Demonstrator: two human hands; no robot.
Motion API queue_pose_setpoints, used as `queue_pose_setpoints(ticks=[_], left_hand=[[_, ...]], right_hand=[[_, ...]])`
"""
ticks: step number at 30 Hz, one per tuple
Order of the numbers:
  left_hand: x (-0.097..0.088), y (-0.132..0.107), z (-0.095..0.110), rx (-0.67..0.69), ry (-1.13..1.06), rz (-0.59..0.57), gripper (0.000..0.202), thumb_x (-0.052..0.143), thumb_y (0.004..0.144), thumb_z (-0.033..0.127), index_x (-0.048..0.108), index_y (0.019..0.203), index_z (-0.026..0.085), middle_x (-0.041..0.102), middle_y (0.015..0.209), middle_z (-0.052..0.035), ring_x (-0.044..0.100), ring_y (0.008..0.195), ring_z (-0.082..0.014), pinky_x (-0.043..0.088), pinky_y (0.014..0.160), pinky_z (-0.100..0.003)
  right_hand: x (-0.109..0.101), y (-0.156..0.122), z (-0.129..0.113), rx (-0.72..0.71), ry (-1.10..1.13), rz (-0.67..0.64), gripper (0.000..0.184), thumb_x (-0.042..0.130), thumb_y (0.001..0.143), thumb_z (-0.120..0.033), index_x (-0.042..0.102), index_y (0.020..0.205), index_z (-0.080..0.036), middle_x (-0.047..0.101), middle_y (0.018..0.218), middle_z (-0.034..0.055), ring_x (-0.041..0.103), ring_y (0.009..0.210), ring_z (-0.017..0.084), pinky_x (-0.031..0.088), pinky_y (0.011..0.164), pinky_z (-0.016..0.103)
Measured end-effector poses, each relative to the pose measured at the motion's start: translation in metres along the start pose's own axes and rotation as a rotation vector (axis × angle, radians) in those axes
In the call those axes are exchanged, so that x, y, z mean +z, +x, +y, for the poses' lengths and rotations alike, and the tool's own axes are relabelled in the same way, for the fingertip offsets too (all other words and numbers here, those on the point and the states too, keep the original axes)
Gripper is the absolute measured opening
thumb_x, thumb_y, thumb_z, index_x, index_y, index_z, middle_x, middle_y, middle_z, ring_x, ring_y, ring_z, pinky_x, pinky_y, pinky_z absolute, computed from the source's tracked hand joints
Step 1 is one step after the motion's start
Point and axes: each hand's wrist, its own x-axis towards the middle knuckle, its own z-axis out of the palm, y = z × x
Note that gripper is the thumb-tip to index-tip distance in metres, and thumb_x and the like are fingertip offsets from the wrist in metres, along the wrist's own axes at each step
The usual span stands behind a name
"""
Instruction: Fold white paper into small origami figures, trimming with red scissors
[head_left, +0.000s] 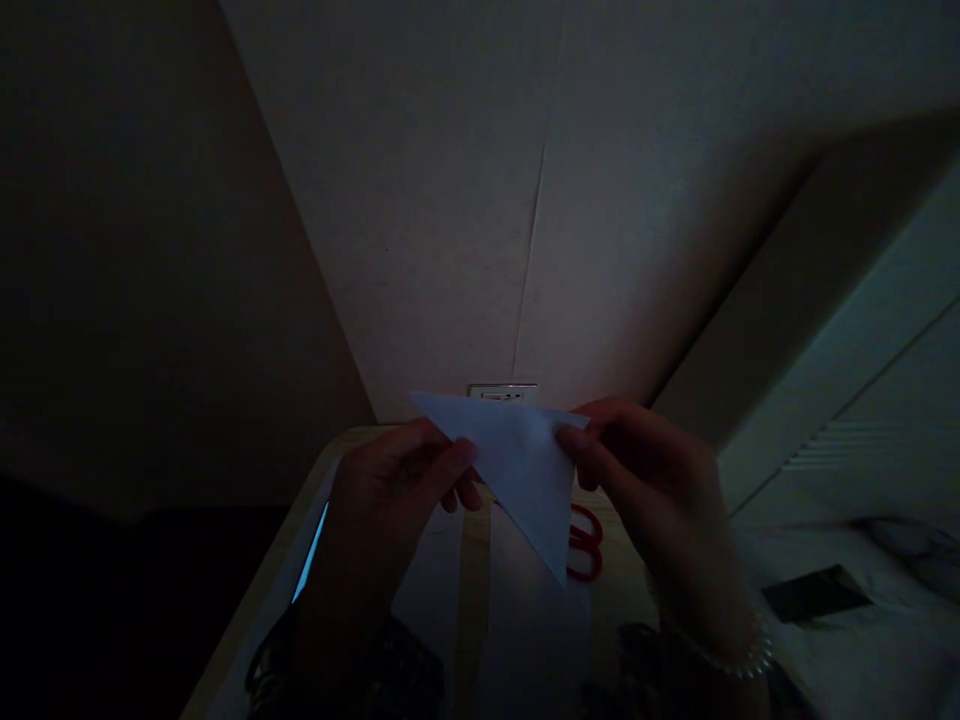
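A white sheet of paper folded into a triangle (521, 460) is held up above the table, one point hanging down. My left hand (405, 480) pinches its left slanting edge between thumb and fingers. At the upper right corner my right hand (645, 470) grips it, thumb in front and fingers behind. Red-handled scissors (589, 545) lie on the table behind the paper, their blades hidden. White paper sheets (529, 640) rest on the table below my hands.
The small wooden table (469, 600) stands against the wall (450, 250), which bears a socket plate (502, 390). A lit screen edge (311, 550) shows by my left forearm. At right are a pale cabinet (840, 400) and a dark flat object (817, 593) on pale fabric. The room is dim.
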Motion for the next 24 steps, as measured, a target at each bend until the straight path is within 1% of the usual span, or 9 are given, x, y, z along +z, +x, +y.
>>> queue_pose_setpoints(ticks=[3,5,8,11,13,16,19,22,24], left_hand=[[0.0006,-0.0016,0.0009,0.046,0.004,-0.013,0.033,0.057,0.083,0.021,0.065,0.051,0.023,0.063,0.046,0.0055,0.055,0.046,-0.0080,0.043,0.049,-0.016],[0.0014,-0.0015,0.0011,0.066,0.019,-0.002,0.034,0.057,0.083,0.021,0.065,0.050,0.022,0.064,0.047,0.0049,0.054,0.047,-0.0082,0.043,0.049,-0.017],[0.0034,0.0001,0.0006,0.059,0.026,0.064,0.026,0.061,0.079,0.019,0.064,0.053,0.022,0.063,0.048,0.0053,0.053,0.047,-0.0087,0.044,0.049,-0.018],[0.0042,0.0009,0.0006,0.019,-0.046,0.116,0.015,0.064,0.075,0.017,0.064,0.061,0.022,0.060,0.046,0.0078,0.054,0.045,-0.0087,0.042,0.045,-0.018],[0.0031,0.0001,0.0011,0.025,-0.060,0.103,0.020,0.063,0.077,0.016,0.061,0.058,0.022,0.059,0.044,0.0079,0.053,0.043,-0.0079,0.042,0.045,-0.017],[0.0004,-0.0018,0.0010,0.049,-0.070,0.070,0.034,0.057,0.085,0.019,0.058,0.052,0.021,0.058,0.043,0.0070,0.051,0.043,-0.0073,0.042,0.047,-0.018],[-0.0004,-0.0024,-0.0007,0.086,-0.088,0.077,0.036,0.057,0.088,0.023,0.059,0.052,0.022,0.058,0.044,0.0073,0.051,0.044,-0.0068,0.042,0.048,-0.017],[0.0016,-0.0009,-0.0014,0.100,-0.063,0.120,0.034,0.059,0.085,0.018,0.058,0.051,0.021,0.058,0.045,0.0075,0.051,0.045,-0.0055,0.042,0.049,-0.015],[0.0032,0.0003,-0.0007,0.064,-0.092,0.164,0.023,0.063,0.079,0.015,0.062,0.057,0.021,0.056,0.042,0.0090,0.049,0.041,-0.0052,0.039,0.044,-0.015]], right_hand=[[-0.0004,-0.0004,-0.0024,0.010,-0.016,-0.008,0.012,0.068,0.085,-0.023,0.068,0.073,-0.023,0.057,0.057,-0.0080,0.051,0.053,0.007,0.037,0.049,0.018],[-0.0002,-0.0002,-0.0031,0.009,-0.015,-0.017,0.012,0.068,0.084,-0.022,0.067,0.072,-0.022,0.057,0.057,-0.0077,0.051,0.053,0.007,0.037,0.049,0.018],[0.0003,0.0001,-0.0028,0.014,-0.008,-0.020,0.013,0.067,0.085,-0.022,0.067,0.072,-0.022,0.056,0.056,-0.0075,0.050,0.053,0.007,0.037,0.049,0.018],[0.0005,-0.0004,-0.0017,0.032,-0.006,-0.033,0.014,0.067,0.085,-0.023,0.066,0.071,-0.021,0.055,0.056,-0.0072,0.051,0.054,0.007,0.036,0.049,0.019],[0.0001,-0.0007,-0.0012,0.030,-0.001,-0.058,0.015,0.067,0.084,-0.022,0.065,0.069,-0.021,0.055,0.056,-0.0073,0.050,0.054,0.007,0.036,0.049,0.019],[-0.0008,-0.0004,-0.0018,0.030,-0.002,-0.082,0.018,0.067,0.083,-0.022,0.062,0.066,-0.021,0.053,0.054,-0.0077,0.049,0.051,0.007,0.035,0.047,0.019],[-0.0016,0.0004,-0.0031,0.041,-0.001,-0.088,0.019,0.067,0.084,-0.023,0.061,0.065,-0.021,0.053,0.055,-0.0075,0.049,0.052,0.007,0.035,0.048,0.019],[-0.0021,0.0012,-0.0028,0.043,0.004,-0.096,0.018,0.066,0.084,-0.024,0.062,0.067,-0.021,0.053,0.055,-0.0075,0.049,0.052,0.007,0.035,0.048,0.019],[-0.0024,0.0016,-0.0017,0.050,-0.006,-0.097,0.017,0.066,0.084,-0.024,0.062,0.068,-0.021,0.052,0.054,-0.0076,0.049,0.052,0.007,0.034,0.048,0.019]])
